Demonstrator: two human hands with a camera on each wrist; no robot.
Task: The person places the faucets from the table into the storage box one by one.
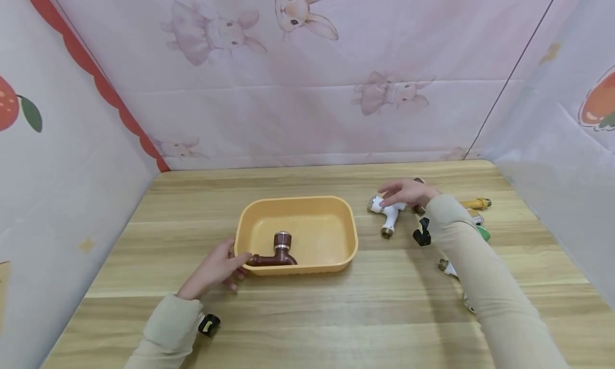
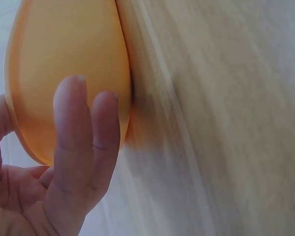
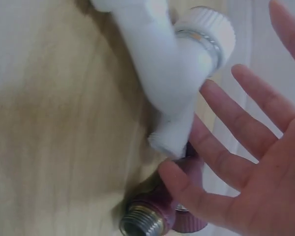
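A yellow plastic basin (image 1: 326,241) stands on the wooden table, with a dark brown faucet (image 1: 276,259) lying inside at its near left. My left hand (image 1: 216,270) holds the basin's left corner, thumb over the rim and fingers outside; the left wrist view shows two fingers (image 2: 71,118) along the outer wall. To the right of the basin lies a white faucet (image 1: 391,215) with a ribbed knob. My right hand (image 1: 407,191) hovers at it with spread fingers, gripping nothing. In the right wrist view another brown faucet (image 3: 155,204) with a threaded end lies beside the white one.
Further right, partly behind the right forearm, lie a yellow faucet (image 1: 475,204), a green piece (image 1: 483,233) and a white fitting (image 1: 449,267). Fabric walls border the table at the back and sides. Black wrist cameras (image 1: 209,324) sit under both wrists.
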